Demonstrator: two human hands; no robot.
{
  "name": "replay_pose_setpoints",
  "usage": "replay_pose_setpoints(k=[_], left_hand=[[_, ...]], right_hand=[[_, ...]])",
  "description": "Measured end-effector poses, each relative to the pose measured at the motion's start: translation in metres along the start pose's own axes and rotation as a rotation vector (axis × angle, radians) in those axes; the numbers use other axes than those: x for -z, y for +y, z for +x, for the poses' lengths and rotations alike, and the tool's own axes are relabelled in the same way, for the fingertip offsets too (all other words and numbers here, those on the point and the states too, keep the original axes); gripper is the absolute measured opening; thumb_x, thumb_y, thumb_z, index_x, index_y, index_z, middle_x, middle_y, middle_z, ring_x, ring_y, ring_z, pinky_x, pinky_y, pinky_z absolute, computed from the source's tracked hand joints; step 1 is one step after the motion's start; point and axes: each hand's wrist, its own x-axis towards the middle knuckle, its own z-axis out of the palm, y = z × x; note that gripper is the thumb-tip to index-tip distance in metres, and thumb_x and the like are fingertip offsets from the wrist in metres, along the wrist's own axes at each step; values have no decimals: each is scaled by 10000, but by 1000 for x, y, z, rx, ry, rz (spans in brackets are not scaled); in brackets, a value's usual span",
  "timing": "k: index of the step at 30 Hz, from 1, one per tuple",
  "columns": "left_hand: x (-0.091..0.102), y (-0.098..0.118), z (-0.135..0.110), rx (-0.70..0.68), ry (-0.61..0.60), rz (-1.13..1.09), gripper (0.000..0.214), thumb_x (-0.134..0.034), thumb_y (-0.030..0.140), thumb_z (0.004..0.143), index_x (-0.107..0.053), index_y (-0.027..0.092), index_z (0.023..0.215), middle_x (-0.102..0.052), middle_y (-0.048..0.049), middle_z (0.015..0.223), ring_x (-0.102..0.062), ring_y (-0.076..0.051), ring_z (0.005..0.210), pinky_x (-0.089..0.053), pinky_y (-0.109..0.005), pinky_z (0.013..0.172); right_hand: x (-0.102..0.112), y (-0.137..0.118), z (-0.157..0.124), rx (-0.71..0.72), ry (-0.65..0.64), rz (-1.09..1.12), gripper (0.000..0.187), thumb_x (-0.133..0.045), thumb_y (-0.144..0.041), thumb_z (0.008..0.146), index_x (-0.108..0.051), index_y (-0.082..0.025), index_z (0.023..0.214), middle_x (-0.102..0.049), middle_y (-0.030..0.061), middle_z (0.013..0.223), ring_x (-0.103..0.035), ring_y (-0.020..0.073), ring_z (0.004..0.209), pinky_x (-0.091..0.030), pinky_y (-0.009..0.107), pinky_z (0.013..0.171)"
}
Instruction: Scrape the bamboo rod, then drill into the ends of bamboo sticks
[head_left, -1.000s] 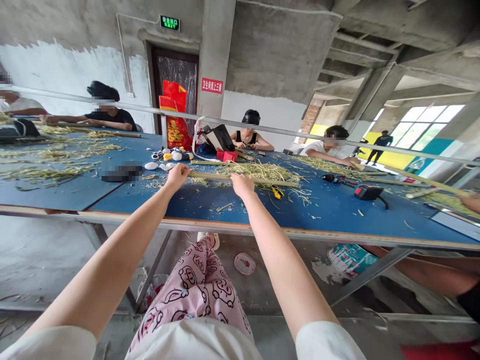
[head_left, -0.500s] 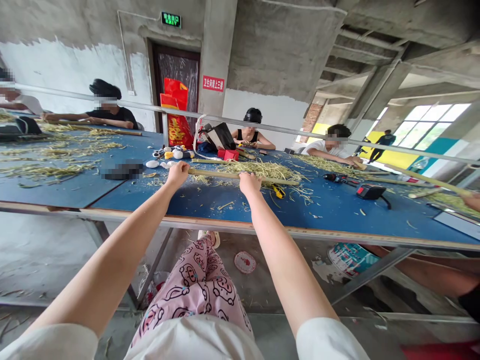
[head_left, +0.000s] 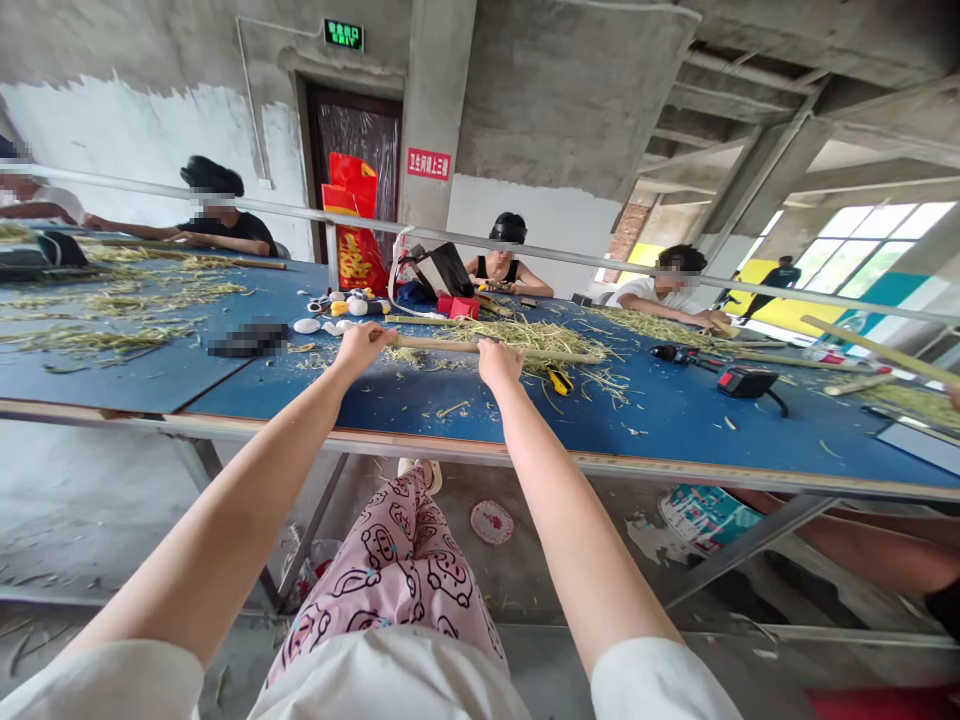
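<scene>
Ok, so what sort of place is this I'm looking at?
Probably a makeshift workshop in an unfinished building: there's a bare concrete wall, a long blue worktable strewn with pale shavings, and a power drill lying on it.

A pale, straight stick (head_left: 435,344) extends crosswise, nearly level.

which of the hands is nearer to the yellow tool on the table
Right. The right hand is at the stick, close to the left of the yellow tool; the left hand holds the stick farther left.
</scene>
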Motion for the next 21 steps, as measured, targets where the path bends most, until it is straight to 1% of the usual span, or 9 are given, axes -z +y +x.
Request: replay_pose_setpoints(k=[2, 6, 8, 10, 12, 15, 18, 20, 21], left_hand=[[4, -3, 1, 83, 50, 23, 398, -572, 544, 889, -729, 183, 829, -740, -121, 849, -672, -298, 876, -491, -347, 809], [10, -10, 2, 260, 140, 63, 321, -566, 465, 877, -704, 204, 750, -730, -163, 830, -672, -377, 989, -494, -402, 837], [12, -11, 1, 309, 159, 61, 305, -580, 458, 857, -693, 214, 713, -724, -161, 807, -673, -393, 985, -496, -426, 837], [13, -10, 0, 328, 171, 48, 322, -585, 470, 845, -679, 217, 669, -713, -157, 778, -675, -395, 954, -496, -439, 827], [15, -9, -1, 332, 186, 25, 346, -593, 489, 834, -663, 219, 630, -690, -146, 723, -674, -383, 919, -495, -431, 806], [15, -4, -2, 303, 198, -35, 407, -597, 557, 830, -665, 213, 624, -637, -110, 626, -660, -331, 837, -487, -387, 752], [13, 3, -4, 221, 157, -135, 501, -600, 671, 813, -720, 190, 737, -607, -58, 595, -611, -239, 703, -463, -324, 672], [9, 7, -6, 167, 116, -198, 560, -625, 720, 777, -747, 176, 834, -602, -29, 603, -562, -186, 637, -437, -286, 618], [7, 9, -6, 150, 102, -220, 580, -638, 728, 763, -754, 170, 866, -603, -22, 611, -544, -171, 620, -424, -274, 597]], right_hand=[[0, 0, -1, 22, -2, 8, 371, -643, -379, 992, -624, -204, 1318, -625, 107, 1354, -650, 248, 1131, -566, 478, 945], [-3, -21, -3, 202, -48, 68, 370, -639, -380, 995, -624, -208, 1322, -622, 107, 1364, -647, 249, 1141, -561, 482, 957], [-5, -31, -3, 266, -63, 91, 367, -635, -380, 997, -625, -211, 1323, -620, 107, 1370, -645, 250, 1148, -557, 485, 965], [-7, -35, -3, 273, -61, 97, 375, -637, -380, 996, -622, -210, 1330, -616, 108, 1379, -640, 255, 1161, -551, 494, 975], [-9, -34, -2, 218, -40, 85, 384, -640, -380, 994, -618, -208, 1337, -611, 109, 1386, -636, 261, 1174, -546, 503, 983], [-10, -24, -1, 53, 15, 48, 385, -646, -378, 990, -619, -205, 1333, -611, 110, 1383, -635, 263, 1174, -547, 504, 979], [-8, -14, 0, -88, 68, 17, 384, -647, -378, 989, -619, -203, 1330, -613, 110, 1377, -638, 260, 1163, -554, 497, 968], [-5, -10, -1, -119, 87, 12, 383, -644, -378, 991, -617, -206, 1332, -610, 111, 1381, -638, 259, 1163, -554, 495, 968], [-3, -10, -2, -107, 86, 17, 381, -642, -379, 992, -618, -209, 1332, -609, 111, 1385, -636, 259, 1165, -552, 496, 971]])
